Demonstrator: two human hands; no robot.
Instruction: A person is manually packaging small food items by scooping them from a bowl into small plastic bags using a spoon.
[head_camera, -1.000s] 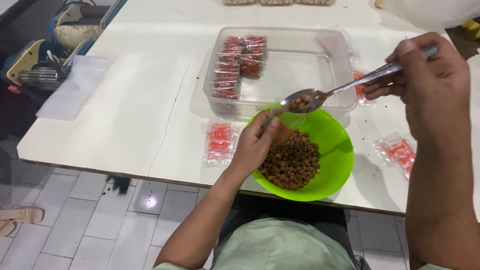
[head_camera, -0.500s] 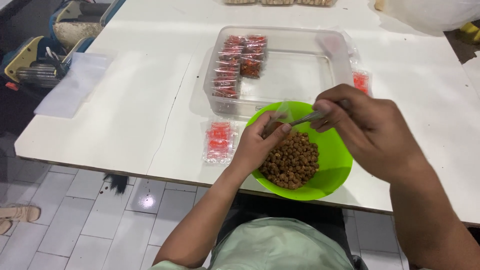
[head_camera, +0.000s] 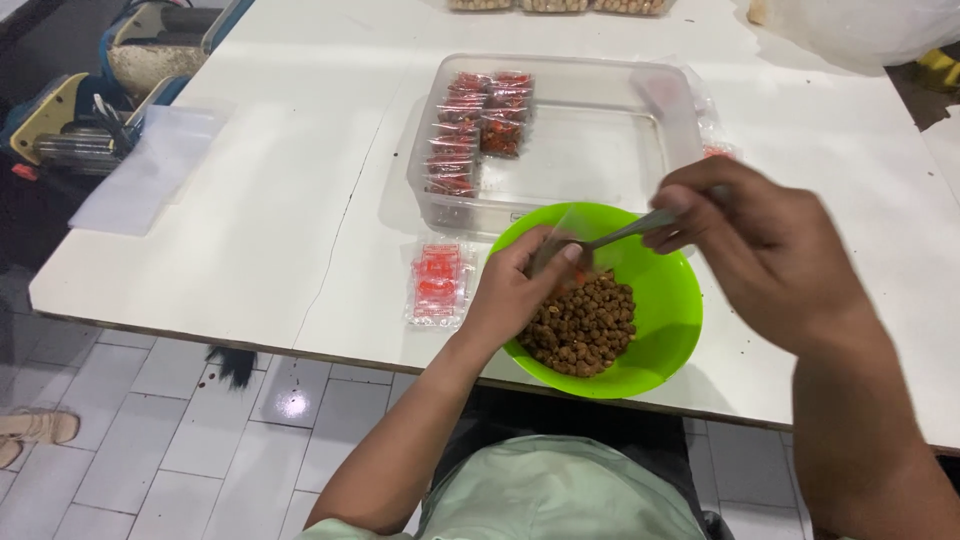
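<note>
Underfoot: pale grey floor tiles (head_camera: 150, 470) with dark joints.
Surface: white surface (head_camera: 260, 220), its near edge over the tiles.
Left edge: tape dispensers (head_camera: 70, 120), clear sheet (head_camera: 140, 170).
Tub: clear tub (head_camera: 620, 140), red sachets (head_camera: 480, 125) stacked at its left.
Bowl: green bowl (head_camera: 665, 320) of brown nuts (head_camera: 585, 325), near edge.
Right hand: right hand (head_camera: 770, 255) grasping spoon (head_camera: 625, 232).
Left hand: left hand (head_camera: 515, 290) pinching clear pouch (head_camera: 560, 235) over bowl.

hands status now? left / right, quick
Left hand: closed on a small clear bag over the green bowl.
Right hand: closed on a metal spoon.
</note>
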